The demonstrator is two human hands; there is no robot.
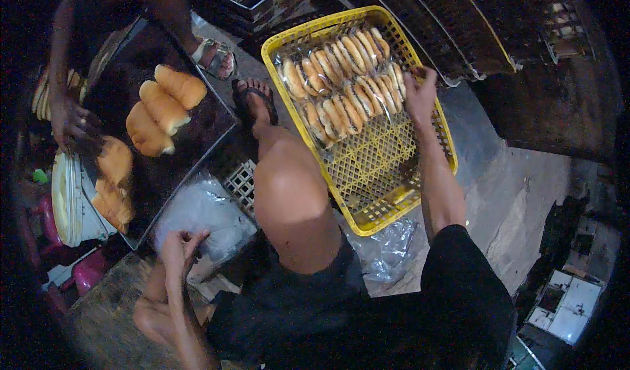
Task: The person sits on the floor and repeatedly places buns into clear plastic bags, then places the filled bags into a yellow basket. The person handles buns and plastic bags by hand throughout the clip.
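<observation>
My right hand [421, 96] is at the right side of a yellow plastic crate [445, 143], touching or very close to the end bun of the nearer row. Two rows of filled bread rolls [362, 99] in clear plastic wrappers stand on edge in the crate's far part. Whether my fingers grip the end roll is hidden. My left hand [181, 252] hovers by a stack of clear plastic bags [206, 217], fingers slightly apart, and nothing shows in it. Left of the bags, unwrapped bread rolls [165, 109] lie on a dark metal-edged tray [192, 138].
Another person's hand [74, 121] reaches over the tray's left side, near more rolls [115, 163] and a white bucket [74, 197]. Loose clear plastic [384, 247] lies on the floor below the crate. Dark racks [443, 30] stand beyond it. My bent knee [290, 188] is between tray and crate.
</observation>
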